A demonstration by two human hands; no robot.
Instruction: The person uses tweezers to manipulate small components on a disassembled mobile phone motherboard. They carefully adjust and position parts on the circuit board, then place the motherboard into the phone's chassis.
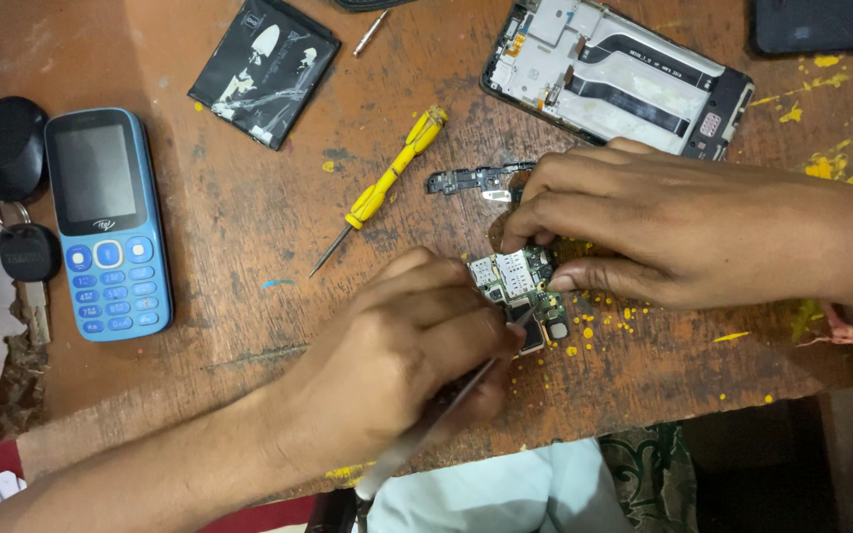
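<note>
nearest the camera, the left hand [397, 360] is curled shut around a thin silvery tool [426, 424], whose shaft runs up from the table edge toward a small phone circuit board [517, 286]. the tool's tip is hidden where it meets the board. the board lies flat on the worn wooden table [249, 227], near its front edge, between the two hands. the right hand [644, 232] comes in from the right, its fingertips pinched down on the board's upper and right edges. just beyond those fingers lies a small dark bracket part [471, 180]. a yellow screwdriver [382, 188] rests diagonally to the left of it, untouched. further left sit a blue keypad phone [108, 222] and black key fobs [17, 188]. at the far side lie a black battery [267, 69] and an opened phone frame [616, 74].
</note>
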